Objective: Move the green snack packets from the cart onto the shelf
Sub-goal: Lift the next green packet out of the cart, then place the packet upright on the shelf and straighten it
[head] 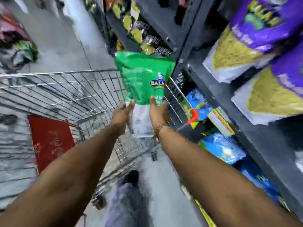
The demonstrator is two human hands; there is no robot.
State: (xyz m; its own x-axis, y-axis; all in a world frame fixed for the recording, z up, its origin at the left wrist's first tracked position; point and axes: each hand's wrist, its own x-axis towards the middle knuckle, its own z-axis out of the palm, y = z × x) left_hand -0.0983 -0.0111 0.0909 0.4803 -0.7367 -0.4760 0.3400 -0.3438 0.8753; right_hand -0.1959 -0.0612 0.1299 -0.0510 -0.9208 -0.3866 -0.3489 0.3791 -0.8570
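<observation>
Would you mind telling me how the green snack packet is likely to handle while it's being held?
The green snack packet looks puffy and glossy, so probably light but slippery. Left hand and right hand grip only its lower edge, so it may flop.

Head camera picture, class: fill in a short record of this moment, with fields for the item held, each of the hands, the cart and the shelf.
item held: green snack packet, lifted above the cart
left hand: gripping the packet's lower left edge
right hand: gripping its lower right edge
cart: wire basket, red panel at its near end
shelf: dark metal, on the right, holds purple packets and blue packets
</observation>
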